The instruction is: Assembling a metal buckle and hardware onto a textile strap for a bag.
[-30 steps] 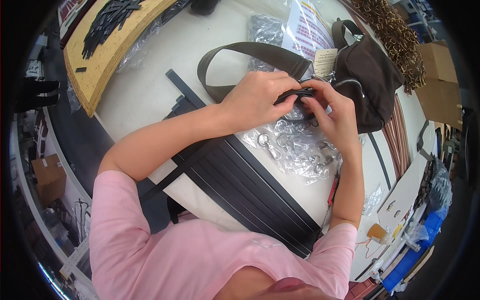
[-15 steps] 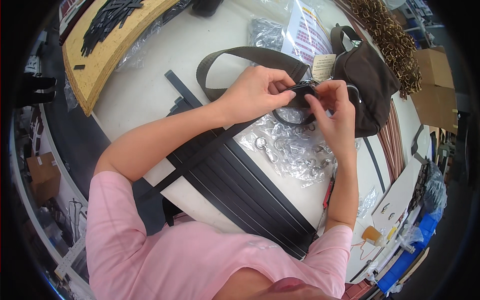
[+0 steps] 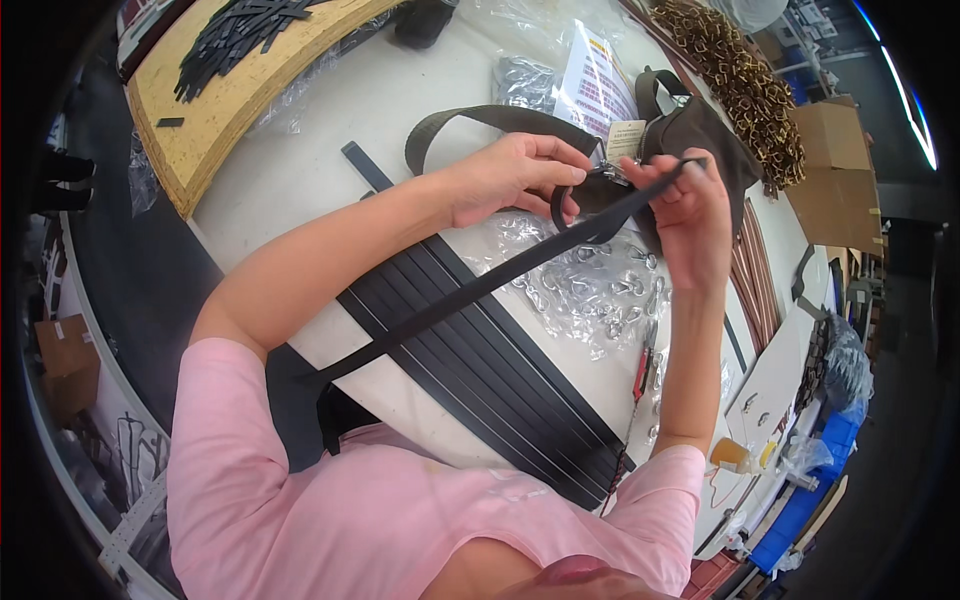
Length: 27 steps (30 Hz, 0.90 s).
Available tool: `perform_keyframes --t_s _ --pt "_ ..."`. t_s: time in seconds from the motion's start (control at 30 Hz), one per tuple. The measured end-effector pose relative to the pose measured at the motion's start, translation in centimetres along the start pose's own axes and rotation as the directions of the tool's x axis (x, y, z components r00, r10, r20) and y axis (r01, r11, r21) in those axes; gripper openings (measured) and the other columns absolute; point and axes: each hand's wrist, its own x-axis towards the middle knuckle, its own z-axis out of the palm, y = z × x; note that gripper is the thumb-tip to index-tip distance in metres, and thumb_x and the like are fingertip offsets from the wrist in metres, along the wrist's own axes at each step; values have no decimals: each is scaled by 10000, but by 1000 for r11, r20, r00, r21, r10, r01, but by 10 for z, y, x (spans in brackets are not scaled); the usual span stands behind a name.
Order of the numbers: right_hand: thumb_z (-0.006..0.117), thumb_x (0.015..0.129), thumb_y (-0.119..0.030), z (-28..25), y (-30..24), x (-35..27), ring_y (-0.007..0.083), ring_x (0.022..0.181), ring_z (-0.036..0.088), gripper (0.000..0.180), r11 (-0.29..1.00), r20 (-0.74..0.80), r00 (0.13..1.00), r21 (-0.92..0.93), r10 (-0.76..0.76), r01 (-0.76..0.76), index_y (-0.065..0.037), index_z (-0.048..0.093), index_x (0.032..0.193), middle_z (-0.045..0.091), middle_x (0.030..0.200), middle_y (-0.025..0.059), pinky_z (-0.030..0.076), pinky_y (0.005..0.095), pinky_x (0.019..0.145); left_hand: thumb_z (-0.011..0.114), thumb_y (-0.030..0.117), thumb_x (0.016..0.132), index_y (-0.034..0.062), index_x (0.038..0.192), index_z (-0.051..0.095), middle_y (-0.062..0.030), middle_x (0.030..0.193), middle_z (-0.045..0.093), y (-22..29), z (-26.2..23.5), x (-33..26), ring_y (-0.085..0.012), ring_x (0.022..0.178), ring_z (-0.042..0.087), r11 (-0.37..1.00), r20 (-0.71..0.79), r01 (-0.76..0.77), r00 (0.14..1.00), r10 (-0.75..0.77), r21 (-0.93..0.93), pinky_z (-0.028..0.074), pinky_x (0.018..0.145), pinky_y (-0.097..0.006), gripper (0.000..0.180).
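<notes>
A long black strap [image 3: 460, 295] runs taut from my right hand [image 3: 692, 215], whose fingers pinch it, down to the table's near left edge. My left hand [image 3: 525, 180] pinches a small dark loop [image 3: 558, 208] of strap beside metal hardware [image 3: 610, 172]; the fingers partly hide how the parts join. Just beyond the hands is a dark brown bag [image 3: 700, 140] with a pale paper tag [image 3: 625, 138]. Its wide webbing strap [image 3: 440, 125] curves out to the left, behind my left hand. Below my hands, clear plastic bags of silver snap hooks [image 3: 590, 285] lie on the table.
Several black straps [image 3: 480, 370] lie side by side in front of me. A wooden board [image 3: 185, 95] bears short black strips at upper left. A heap of brass-coloured rings [image 3: 740, 85] and a cardboard box [image 3: 840, 175] are at far right, brown strips [image 3: 755, 270] nearer.
My right hand has moved a little right and up, drawing the black strap with it. The strap now crosses in front of the hook bags. The whole view has shifted slightly.
</notes>
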Motion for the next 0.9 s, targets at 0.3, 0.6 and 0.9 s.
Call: perform_keyframes --t_s 0.3,0.6,0.9 --pt "491 1108 -120 22 -120 -40 -29 532 316 254 660 -68 995 -751 -74 -2 -4 611 1299 512 757 -49 277 165 469 597 160 1039 21 1331 594 -72 1095 708 -10 7 3 -108 871 688 993 -72 -55 995 63 106 533 784 -258 323" --pt "626 995 -136 15 15 0 401 782 688 119 -75 187 982 -979 15 188 -55 547 1032 706 836 171 499 507 676 578 151 1048 17 1343 622 -52 1068 732 -18 6 6 -62 794 630 986 -110 -86 989 102 142 494 745 -208 327" --pt "704 956 -122 18 33 -4 298 727 725 169 -106 309 932 -950 -187 293 -58 565 1030 731 820 94 512 397 600 578 91 973 -65 1276 645 -112 990 739 -24 10 10 -109 721 652 957 -111 -218 964 242 193 539 711 -264 348"
